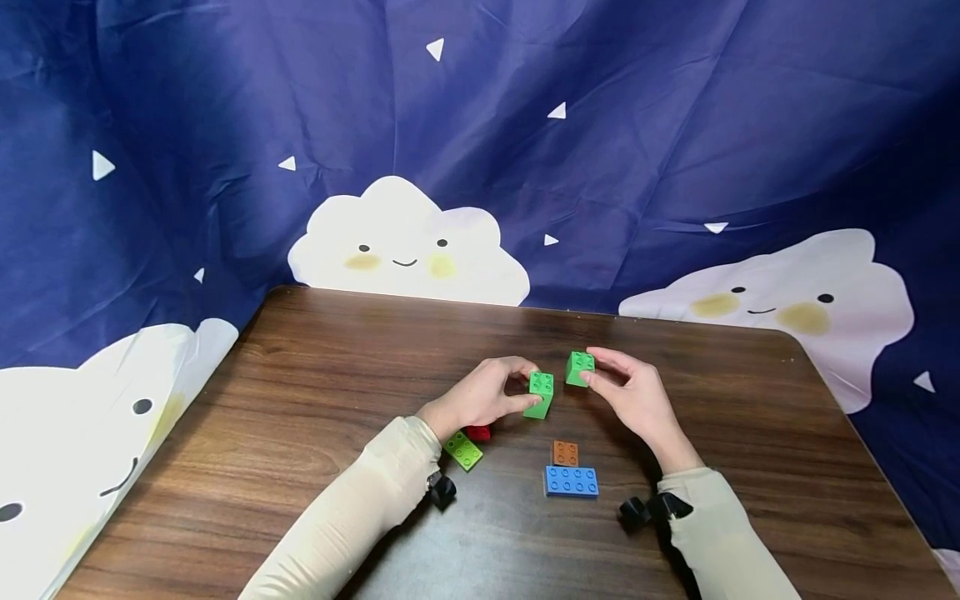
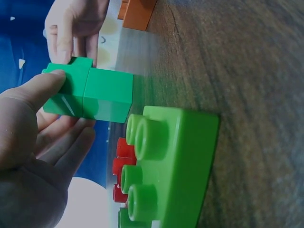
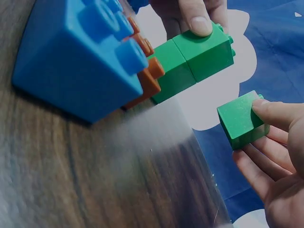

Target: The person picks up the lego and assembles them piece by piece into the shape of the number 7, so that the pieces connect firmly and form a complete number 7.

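My left hand (image 1: 483, 396) pinches a stack of two green bricks (image 1: 537, 400) between thumb and fingers. In the left wrist view the two green bricks (image 2: 108, 92) sit end to end, with the thumb pressing on the upper one. To the right, my right hand (image 1: 633, 392) pinches a single green brick (image 1: 576, 371) by its sides. Studs face up on both pieces, and a gap separates them in the head view. The right wrist view shows the single brick (image 3: 240, 118) apart from the stack (image 3: 190, 61), its near end facing the camera.
Nearer on the wooden table (image 1: 337, 375) lie a blue brick (image 1: 572, 482) and an orange brick (image 1: 566, 453) just behind it. A lime green brick (image 1: 463, 450) and a partly hidden red brick (image 1: 478, 432) lie by the left wrist. A blue cloud-patterned cloth (image 1: 585, 167) hangs behind the table.
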Demonstrator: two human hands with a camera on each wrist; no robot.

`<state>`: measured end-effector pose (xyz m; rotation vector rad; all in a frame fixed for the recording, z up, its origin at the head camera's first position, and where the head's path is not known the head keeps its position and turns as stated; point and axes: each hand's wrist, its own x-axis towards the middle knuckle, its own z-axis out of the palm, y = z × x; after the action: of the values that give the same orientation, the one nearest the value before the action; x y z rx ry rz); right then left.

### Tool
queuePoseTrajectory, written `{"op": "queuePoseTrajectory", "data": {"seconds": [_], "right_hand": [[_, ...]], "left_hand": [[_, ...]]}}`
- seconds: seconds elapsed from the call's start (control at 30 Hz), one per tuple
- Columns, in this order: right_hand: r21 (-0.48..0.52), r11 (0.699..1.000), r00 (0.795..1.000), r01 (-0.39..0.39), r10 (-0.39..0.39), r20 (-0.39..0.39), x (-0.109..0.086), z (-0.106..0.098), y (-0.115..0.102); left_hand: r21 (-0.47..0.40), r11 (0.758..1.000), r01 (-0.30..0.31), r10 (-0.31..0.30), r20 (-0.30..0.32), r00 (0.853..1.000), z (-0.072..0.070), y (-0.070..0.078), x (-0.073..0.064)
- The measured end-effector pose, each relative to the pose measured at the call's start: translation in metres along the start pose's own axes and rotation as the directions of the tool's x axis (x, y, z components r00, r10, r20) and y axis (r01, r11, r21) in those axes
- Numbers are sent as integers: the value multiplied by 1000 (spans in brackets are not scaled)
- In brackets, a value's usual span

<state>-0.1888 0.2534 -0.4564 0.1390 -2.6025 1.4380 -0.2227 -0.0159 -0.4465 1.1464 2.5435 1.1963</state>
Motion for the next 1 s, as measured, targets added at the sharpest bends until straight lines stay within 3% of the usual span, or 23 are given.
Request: {"op": "queuePoseTrajectory", "data": {"seconds": [1.0], "right_hand": [[132, 988, 997, 78, -79, 6, -16, 3, -40]], "left_hand": [[-22, 1000, 11, -11, -3, 1000, 0, -1, 1]]}}
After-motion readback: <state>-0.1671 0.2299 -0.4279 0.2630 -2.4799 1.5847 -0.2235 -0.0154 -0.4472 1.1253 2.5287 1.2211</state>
